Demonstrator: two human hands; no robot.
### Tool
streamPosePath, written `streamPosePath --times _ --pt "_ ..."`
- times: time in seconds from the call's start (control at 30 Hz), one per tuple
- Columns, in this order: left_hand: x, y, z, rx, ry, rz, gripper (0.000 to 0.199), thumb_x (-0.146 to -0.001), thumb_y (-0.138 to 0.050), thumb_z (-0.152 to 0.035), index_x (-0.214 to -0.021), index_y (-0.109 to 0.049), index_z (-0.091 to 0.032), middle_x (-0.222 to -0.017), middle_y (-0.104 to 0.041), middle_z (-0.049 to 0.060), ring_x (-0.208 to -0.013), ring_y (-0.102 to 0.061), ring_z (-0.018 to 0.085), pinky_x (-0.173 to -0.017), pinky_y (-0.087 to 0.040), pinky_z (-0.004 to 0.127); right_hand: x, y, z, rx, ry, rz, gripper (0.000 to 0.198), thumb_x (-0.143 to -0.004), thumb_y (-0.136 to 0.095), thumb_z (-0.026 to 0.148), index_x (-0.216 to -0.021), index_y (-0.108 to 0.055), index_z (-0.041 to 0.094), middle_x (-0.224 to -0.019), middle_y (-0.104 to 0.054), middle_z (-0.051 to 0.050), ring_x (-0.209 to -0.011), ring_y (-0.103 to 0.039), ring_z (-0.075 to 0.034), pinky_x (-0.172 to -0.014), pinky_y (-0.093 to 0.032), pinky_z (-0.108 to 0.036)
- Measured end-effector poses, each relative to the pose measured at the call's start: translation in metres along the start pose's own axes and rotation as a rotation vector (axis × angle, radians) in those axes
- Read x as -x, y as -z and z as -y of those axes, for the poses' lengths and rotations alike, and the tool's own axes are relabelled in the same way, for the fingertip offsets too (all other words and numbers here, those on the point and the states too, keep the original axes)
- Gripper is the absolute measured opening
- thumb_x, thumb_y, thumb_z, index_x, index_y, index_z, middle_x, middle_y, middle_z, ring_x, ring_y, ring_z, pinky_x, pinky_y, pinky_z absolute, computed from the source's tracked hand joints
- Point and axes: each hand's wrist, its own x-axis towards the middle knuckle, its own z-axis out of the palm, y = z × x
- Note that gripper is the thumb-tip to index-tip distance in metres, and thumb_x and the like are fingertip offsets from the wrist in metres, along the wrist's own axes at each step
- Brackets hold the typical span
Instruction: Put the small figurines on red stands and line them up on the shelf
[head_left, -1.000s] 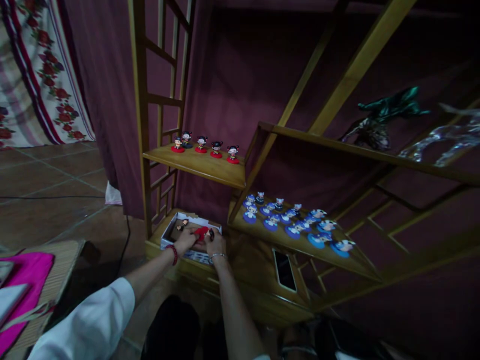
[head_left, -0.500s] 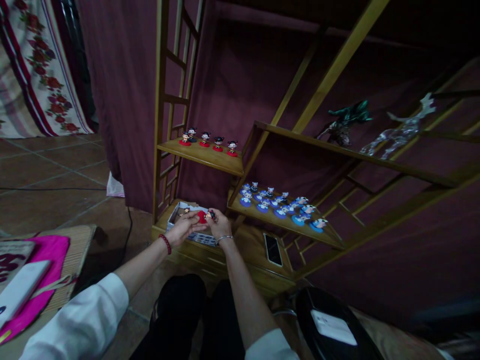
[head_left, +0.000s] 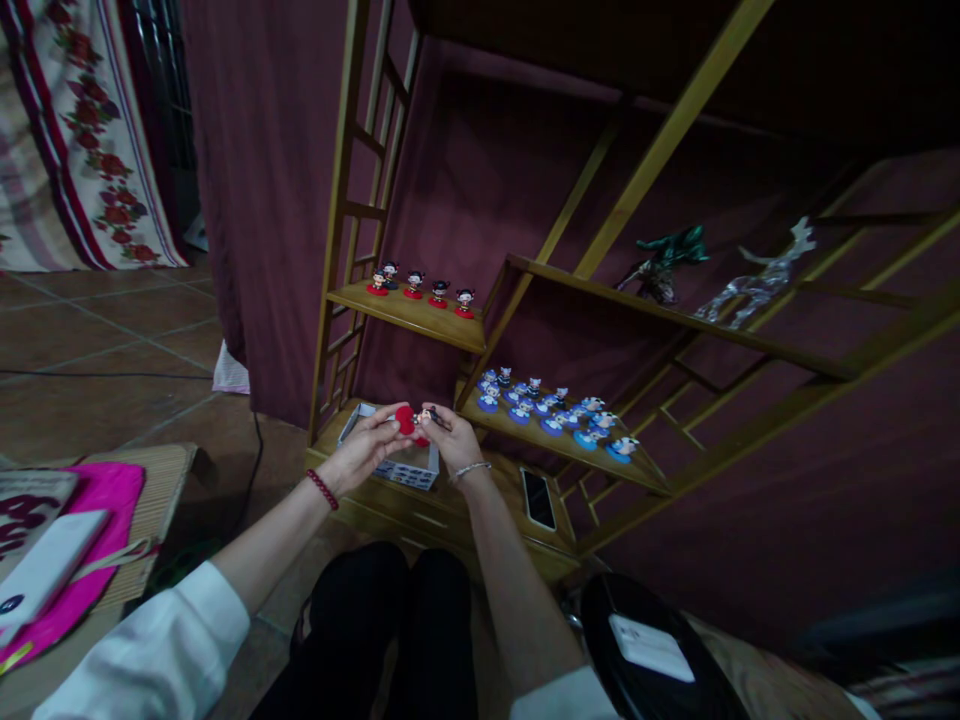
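Between my two hands lies a small doll figurine (head_left: pixel 422 415) with dark hair and a round red base (head_left: pixel 405 420), tipped on its side. My left hand (head_left: pixel 366 445) pinches the red base between thumb and fingers. The figurine's head end is in the closed fingers of my right hand (head_left: pixel 453 440). Just beneath both hands, an open white cardboard box (head_left: pixel 424 468) sits on the bottom shelf, its inside partly hidden. Above, similar red-based figurines (head_left: pixel 439 293) stand on the upper left shelf (head_left: pixel 409 312).
Several blue-based figurines (head_left: pixel 555 422) fill the middle shelf. A phone (head_left: pixel 538 499) lies on the bottom shelf. A green ornament (head_left: pixel 666 262) and a clear deer figure (head_left: pixel 759 280) stand higher right. A black stool (head_left: pixel 649 640) is at lower right, a woven-topped table (head_left: pixel 171 490) at left.
Both hands have lifted the figurine slightly up and to the right, still holding it above the box. The view has shifted a little.
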Motion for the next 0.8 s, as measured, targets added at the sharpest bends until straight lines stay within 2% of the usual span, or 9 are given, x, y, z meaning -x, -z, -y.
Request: streamPosePath --times 0.2,0.47,0.8 --pt "0.01 -0.014 -0.009 0.019 -0.036 0.02 0.036 -0.071 -0.06 -0.011 -0.107 -0.057 -0.015 -0.097 -0.063 0.008 -0.084 -0.061 0.015 -0.078 -0.048 0.028 0.008 -0.002 0.021 -0.109 -0.036 0.027 0.045 -0.055 -0.071 0.035 -0.094 -0.059 0.016 -0.077 -0.063 -0.001 -0.061 -0.059 -0.01 -0.068 -0.05 -0.028" --pt "0.014 -0.026 -0.017 0.018 -0.092 0.061 0.035 -0.072 -0.06 -0.013 -0.107 -0.057 -0.016 -0.099 -0.062 0.007 -0.085 -0.06 0.016 -0.077 -0.047 0.027 0.017 -0.003 0.044 -0.102 0.021 0.058 0.045 -0.054 -0.072 0.034 -0.094 -0.06 0.017 -0.078 -0.064 -0.001 -0.063 -0.06 -0.011 -0.067 -0.051 -0.027" --pt "0.017 -0.035 -0.015 0.0 -0.08 0.048 0.035 -0.071 -0.061 -0.012 -0.106 -0.057 -0.016 -0.1 -0.062 0.007 -0.085 -0.06 0.016 -0.077 -0.047 0.028 0.021 0.005 0.045 -0.111 0.033 0.065 0.044 -0.056 -0.072 0.032 -0.096 -0.06 0.018 -0.082 -0.065 -0.002 -0.069 -0.059 -0.011 -0.069 -0.05 -0.027"
